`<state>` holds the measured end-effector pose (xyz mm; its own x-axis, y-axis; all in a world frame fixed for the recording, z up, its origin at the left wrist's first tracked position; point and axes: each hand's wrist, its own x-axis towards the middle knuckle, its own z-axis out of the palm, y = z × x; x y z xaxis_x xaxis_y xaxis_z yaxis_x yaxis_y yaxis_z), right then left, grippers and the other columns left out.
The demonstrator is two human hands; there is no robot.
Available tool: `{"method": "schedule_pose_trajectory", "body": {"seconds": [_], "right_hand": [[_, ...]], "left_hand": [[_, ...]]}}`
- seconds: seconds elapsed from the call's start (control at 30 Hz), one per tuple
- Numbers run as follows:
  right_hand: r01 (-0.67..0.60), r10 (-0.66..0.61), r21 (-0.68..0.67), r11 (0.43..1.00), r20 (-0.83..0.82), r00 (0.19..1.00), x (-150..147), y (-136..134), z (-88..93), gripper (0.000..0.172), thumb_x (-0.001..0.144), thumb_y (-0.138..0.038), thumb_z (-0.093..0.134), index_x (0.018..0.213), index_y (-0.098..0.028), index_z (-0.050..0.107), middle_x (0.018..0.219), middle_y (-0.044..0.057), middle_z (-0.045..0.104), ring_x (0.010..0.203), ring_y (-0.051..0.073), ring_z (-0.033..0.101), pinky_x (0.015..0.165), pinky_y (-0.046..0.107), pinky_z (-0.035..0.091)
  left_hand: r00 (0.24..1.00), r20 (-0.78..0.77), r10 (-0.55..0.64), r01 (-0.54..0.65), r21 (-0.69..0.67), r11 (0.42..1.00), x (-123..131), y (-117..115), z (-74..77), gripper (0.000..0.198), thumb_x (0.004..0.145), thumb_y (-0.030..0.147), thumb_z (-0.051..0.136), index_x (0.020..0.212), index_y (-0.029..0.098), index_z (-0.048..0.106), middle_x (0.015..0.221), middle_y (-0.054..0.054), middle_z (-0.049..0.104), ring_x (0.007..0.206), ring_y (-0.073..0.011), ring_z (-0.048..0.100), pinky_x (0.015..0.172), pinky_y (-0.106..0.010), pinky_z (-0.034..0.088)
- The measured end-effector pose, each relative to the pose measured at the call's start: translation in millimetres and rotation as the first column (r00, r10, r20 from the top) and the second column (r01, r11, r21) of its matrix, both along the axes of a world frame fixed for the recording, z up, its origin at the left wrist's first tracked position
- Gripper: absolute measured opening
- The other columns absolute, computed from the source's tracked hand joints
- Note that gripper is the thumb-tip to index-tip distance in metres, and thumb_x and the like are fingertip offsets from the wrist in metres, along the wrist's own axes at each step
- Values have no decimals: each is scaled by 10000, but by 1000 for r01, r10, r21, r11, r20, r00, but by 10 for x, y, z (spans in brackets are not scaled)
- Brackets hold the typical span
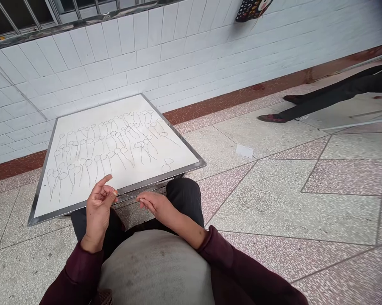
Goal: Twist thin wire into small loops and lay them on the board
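My left hand [98, 207] is pinched at thumb and a finger, with its index finger raised, near the front edge of a white metal-rimmed table [95, 111]. My right hand [156, 205] is closed in a pinch a little to the right. A thin dark wire [126, 195] stretches between the two pinches, just off the table's edge. On the tabletop lie rows of several thin wires, each with a round loop at one end and a long tail, such as this looped wire [62, 175]. Small wire rings [166, 167] lie at the right front corner.
A white tiled wall [191, 55] stands behind the table, with a barred window [63, 12] at upper left. A patterned bag [251, 9] hangs on the wall. Another person's legs [324, 99] extend across the speckled floor [273, 203] at right. A white paper [244, 151] lies there.
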<state>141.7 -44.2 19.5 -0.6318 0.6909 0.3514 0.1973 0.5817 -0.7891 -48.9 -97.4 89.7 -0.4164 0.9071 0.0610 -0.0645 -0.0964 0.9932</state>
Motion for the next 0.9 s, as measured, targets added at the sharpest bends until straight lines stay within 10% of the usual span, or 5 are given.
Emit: {"method": "schedule_pose_trajectory", "body": {"seconds": [0.2,0.47,0.6,0.9], "right_hand": [[67,-71,105,992,33,997,28,10,-96,221,995,-235,374,1024,-207,591,801,35,665,704,156,600,664,264,492],[287,-293,-77,955,-88,952,148,92,-135,251,1003,-311,388,996,-217,621,803,42,684,725,171,651,694,296,528],[165,-162,48,985,-61,985,4,131,147,248,981,-335,476,1148,-226,624,1058,79,707,981,206,643,849,347,519],[96,-107,173,980,52,993,-147,54,197,236,998,-227,425,1118,-209,627,820,37,717,811,189,637,735,309,513]], "left_hand": [[997,59,49,-52,56,997,-86,22,-65,426,709,193,764,1122,224,666,848,2,632,702,-100,548,590,-207,486],[980,114,161,-171,82,982,-347,106,34,506,683,176,782,1174,183,658,715,22,579,712,-107,540,598,-199,489],[984,138,111,-120,56,991,-256,160,84,531,668,189,787,1181,168,650,731,17,582,717,-109,536,585,-199,486],[993,115,39,-44,45,998,-217,220,141,508,671,201,766,1166,171,655,716,23,573,715,-118,550,576,-211,496]]}}
